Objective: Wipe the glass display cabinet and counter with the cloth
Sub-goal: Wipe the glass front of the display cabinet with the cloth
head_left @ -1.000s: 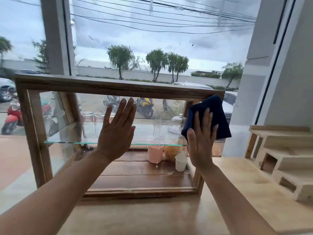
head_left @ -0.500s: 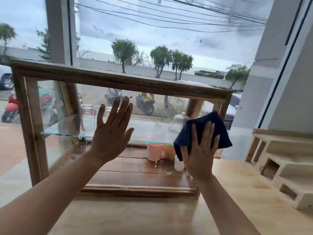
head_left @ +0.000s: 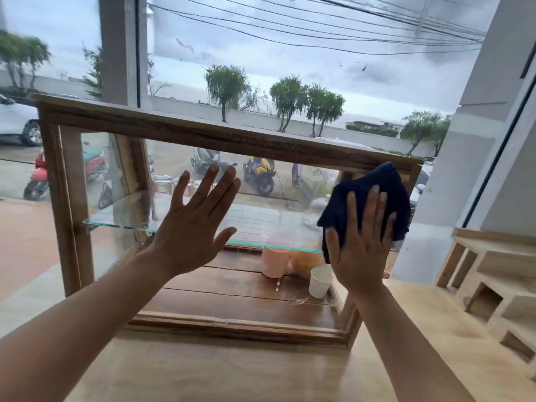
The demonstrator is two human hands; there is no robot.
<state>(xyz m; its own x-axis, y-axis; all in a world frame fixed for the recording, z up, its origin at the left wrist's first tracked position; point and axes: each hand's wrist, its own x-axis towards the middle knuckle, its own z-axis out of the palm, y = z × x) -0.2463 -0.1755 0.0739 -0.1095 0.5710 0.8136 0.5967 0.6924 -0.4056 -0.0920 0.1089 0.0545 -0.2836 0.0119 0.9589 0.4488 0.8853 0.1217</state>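
Observation:
A wood-framed glass display cabinet (head_left: pixel 203 134) stands on a pale wooden counter (head_left: pixel 232 372). My left hand (head_left: pixel 191 227) lies flat on the front glass near the middle, fingers spread, holding nothing. My right hand (head_left: pixel 359 245) presses a dark blue cloth (head_left: pixel 374 195) flat against the glass at the cabinet's right end, just under the top rail. Most of the cloth sticks out above my fingers.
Inside the cabinet are a glass shelf (head_left: pixel 116 221), a pink cup (head_left: pixel 274 261), a white cup (head_left: pixel 319 281) and glass jars (head_left: pixel 162 182). A stepped pale wooden rack (head_left: pixel 499 285) stands at the right. Behind is a big window onto a street.
My right hand slid the cloth down the right side of the glass, then back up toward the top rail. My left hand stayed flat on the glass.

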